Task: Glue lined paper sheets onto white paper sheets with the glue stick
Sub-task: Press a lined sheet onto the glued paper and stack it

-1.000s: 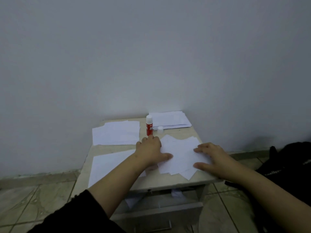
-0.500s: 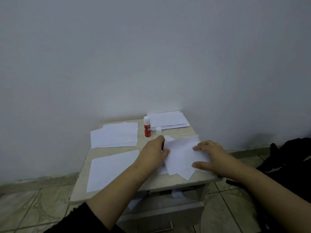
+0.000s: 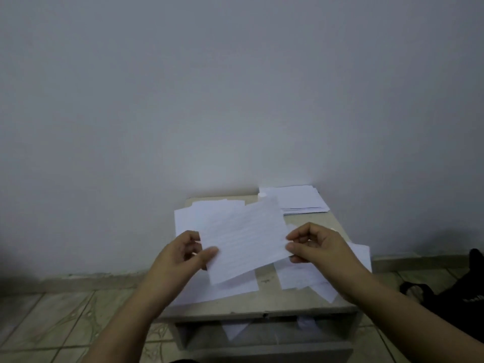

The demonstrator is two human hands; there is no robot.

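A lined paper sheet (image 3: 245,238) hangs tilted in the air above the small table (image 3: 264,303). My left hand (image 3: 183,254) pinches its lower left edge, and my right hand (image 3: 314,243) pinches its right edge. The sheet hides the glue stick; only a white cap (image 3: 262,195) shows above its top edge. A white paper sheet (image 3: 230,286) lies flat on the table below the lifted one. More lined sheets (image 3: 301,277) lie in a loose heap at the front right.
A stack of paper (image 3: 301,200) rests at the table's back right, against the wall. Another pile (image 3: 188,216) lies at the back left. An open drawer (image 3: 262,334) with paper scraps sits under the tabletop. A black bag (image 3: 458,302) lies on the tiled floor at right.
Both hands lifted one lined sheet off the front-right heap and raised it above the table. The sheet now covers the glue stick.
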